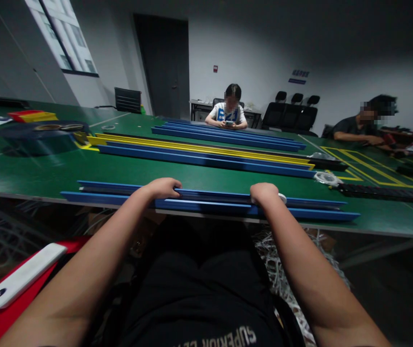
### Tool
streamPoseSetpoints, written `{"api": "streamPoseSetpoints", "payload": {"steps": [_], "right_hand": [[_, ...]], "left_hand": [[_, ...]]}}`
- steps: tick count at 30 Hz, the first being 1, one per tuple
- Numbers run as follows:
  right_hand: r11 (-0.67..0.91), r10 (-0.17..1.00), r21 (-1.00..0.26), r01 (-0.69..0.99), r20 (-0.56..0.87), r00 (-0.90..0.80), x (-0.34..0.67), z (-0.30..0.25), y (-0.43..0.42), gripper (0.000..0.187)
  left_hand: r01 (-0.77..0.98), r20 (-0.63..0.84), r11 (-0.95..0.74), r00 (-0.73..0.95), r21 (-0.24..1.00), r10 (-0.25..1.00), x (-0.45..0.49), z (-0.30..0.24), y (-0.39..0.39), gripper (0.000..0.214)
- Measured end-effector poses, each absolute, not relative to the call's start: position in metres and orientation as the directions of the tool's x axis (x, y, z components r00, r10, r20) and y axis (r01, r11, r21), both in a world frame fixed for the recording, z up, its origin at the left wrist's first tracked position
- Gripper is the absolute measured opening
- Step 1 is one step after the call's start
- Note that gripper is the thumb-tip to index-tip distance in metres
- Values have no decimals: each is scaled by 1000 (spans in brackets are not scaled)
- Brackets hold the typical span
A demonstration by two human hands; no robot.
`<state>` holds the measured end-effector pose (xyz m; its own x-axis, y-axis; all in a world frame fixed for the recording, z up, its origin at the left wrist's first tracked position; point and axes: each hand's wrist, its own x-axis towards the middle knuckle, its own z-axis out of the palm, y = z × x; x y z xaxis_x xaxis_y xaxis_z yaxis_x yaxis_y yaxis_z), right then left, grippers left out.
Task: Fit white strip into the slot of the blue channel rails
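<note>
The front blue strip (94,197) and the rear blue strip (217,194) lie across the middle of the frame, along the near edge of the green surface (126,169). Their long axes run left to right, nearly parallel to that edge, the right ends lower in the frame than the left. The left hand (165,188) and right hand (264,193), well apart, curl over the rear blue strip; the fingers are largely hidden, so I cannot tell whether either is clamped on it. A round white object (283,198) shows just beside the right hand. Behind the pair, a band of green leaves room before the farther blue strip (155,154) and yellow strip (155,144).
</note>
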<state>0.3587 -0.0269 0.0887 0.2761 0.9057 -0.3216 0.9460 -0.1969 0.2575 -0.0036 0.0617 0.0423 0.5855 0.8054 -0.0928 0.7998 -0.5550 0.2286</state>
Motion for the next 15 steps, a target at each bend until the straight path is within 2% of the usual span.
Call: {"api": "streamPoseSetpoints", "payload": {"steps": [9,15], "right_hand": [[-194,900,284,939,-328,286,354,89,-29,38],[-187,892,275,943,-353,280,354,91,-26,36]], "left_hand": [[814,-164,-541,576,213,801,12,46,61,34],[813,-175,-564,582,143,794,17,48,57,36]]}}
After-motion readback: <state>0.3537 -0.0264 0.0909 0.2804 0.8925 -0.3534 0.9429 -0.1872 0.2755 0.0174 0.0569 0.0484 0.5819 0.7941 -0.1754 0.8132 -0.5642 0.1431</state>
